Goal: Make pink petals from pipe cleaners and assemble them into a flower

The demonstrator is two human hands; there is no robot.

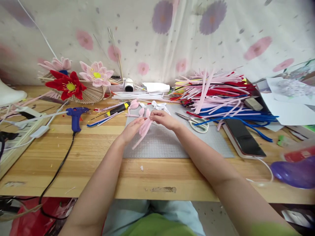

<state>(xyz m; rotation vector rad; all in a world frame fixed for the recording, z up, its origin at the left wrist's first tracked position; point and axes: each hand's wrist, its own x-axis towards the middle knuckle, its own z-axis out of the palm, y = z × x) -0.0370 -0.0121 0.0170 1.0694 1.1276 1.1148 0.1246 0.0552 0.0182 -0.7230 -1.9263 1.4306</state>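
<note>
Over the grey cutting mat (162, 144), both hands meet at a bundle of pale pink fuzzy stems (145, 127). My left hand (133, 129) pinches the bundle from the left side. Fingers of my right hand (162, 118) close on its upper end, and the loose stem ends hang down toward the front left. Just behind the hands lie pink looped petal shapes (134, 105) and white looped shapes (159, 106). Scissors with pale handles (199, 125) rest open on the mat, to the right of my right hand.
A blue glue gun (76, 118) with a black cord and a yellow-black cutter (118, 108) lie left. Fuzzy flowers (70, 86) stand behind. A large stem pile (216, 91), a phone (243, 137) and a purple object (295, 172) are right.
</note>
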